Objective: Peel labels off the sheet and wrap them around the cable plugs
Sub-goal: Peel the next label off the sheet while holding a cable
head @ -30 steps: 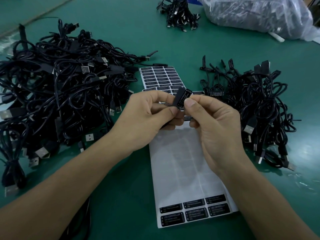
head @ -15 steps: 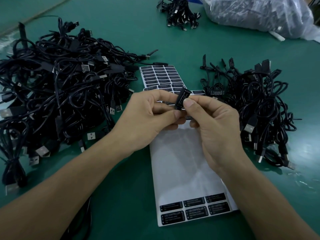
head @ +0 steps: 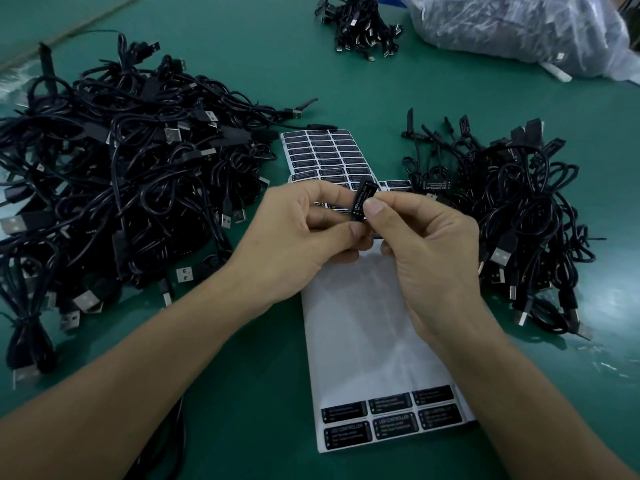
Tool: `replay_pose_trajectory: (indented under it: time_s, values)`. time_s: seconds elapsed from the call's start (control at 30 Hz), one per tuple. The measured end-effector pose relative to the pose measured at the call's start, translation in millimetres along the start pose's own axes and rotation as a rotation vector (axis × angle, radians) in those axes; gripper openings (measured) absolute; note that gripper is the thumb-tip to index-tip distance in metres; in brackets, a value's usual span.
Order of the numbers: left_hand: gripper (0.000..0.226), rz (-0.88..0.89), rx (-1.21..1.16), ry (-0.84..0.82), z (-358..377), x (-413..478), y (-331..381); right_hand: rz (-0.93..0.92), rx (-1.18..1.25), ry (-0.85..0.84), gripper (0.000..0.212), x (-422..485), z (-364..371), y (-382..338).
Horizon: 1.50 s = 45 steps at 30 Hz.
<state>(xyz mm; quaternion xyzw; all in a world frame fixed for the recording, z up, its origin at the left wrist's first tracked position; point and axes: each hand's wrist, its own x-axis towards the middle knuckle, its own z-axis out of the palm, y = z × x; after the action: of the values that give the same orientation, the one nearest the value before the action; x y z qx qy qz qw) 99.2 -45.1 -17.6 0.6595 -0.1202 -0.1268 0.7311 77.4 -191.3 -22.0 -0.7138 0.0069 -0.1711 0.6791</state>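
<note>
One plug [head: 362,199] (left hand [head: 304,244], right hand [head: 433,254])

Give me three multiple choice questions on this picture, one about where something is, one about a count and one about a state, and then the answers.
1. Where does the larger cable pile lie?
A) left of the near label sheet
B) right of it
C) on top of it

2. How many black labels remain at that sheet's near end?
A) three
B) six
C) ten

3. The labelled plug is:
A) lying flat on that sheet
B) pinched between the left hand and the right hand
C) hanging from one hand alone

Answers: 1 A, the big tangle fills the table's left side. 2 B, two rows of three show. 3 B, fingers of both hands meet on it above the sheet.
</note>
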Motion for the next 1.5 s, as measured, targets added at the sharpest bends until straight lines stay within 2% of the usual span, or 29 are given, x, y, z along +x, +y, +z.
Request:
replay_pose_trajectory:
  time_s: [0.23, 0.47, 0.7, 1.2, 1.5]
  values:
    - [0.017, -0.041, -0.043, 0.011, 1.2, 0.4, 0.8, -0.06, -0.008, 0.006, 0.021, -1.9, 2.3, -0.9]
    - [0.006, -0.058, -0.075, 0.033, 2.7, -0.3, 1.7, -0.081, -0.027, 0.024, 0.021, -2.3, 3.5, 1.2]
    - [0.011, -0.078, -0.104, 0.058, 4.0, 0.7, 2.0, -0.088, -0.045, 0.054, 0.014, -3.0, 5.1, 3.0]
    - [0.02, -0.002, -0.038, 0.079, 6.7, 0.7, -2.8, -0.038, -0.025, 0.096, 0.013, -5.8, 5.8, 0.9]
    - [0.012, 0.04, -0.028, 0.085, 6.1, 0.6, -4.3, -0.032, 0.021, 0.092, 0.02, -5.2, 4.4, 1.2]
